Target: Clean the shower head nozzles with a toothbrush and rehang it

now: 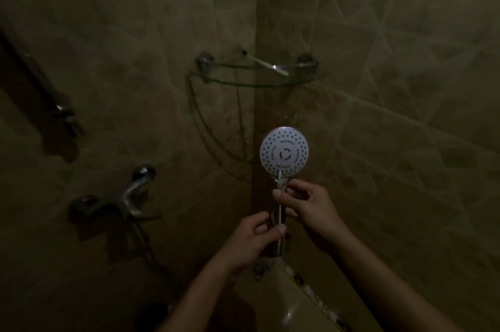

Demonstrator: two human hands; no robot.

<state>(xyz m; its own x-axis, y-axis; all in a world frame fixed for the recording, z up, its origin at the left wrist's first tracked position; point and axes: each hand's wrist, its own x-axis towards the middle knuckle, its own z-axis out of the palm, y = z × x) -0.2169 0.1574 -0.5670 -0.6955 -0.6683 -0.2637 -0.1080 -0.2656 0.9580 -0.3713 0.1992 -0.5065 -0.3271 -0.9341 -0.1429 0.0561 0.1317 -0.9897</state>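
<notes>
The round white shower head (284,152) stands upright in the dim corner, its nozzle face turned toward me. My left hand (250,243) is wrapped around the lower part of its chrome handle. My right hand (308,208) pinches the handle just under the head, thumb in front. A white toothbrush (266,63) lies across the glass corner shelf (243,82) above, apart from both hands. The hose below the handle is hidden in the dark.
A chrome mixer tap (132,196) juts from the left wall. Higher on that wall is a dark rail with a holder (63,115). A light ledge or tub rim (286,302) runs below the hands. Tiled walls meet in the corner.
</notes>
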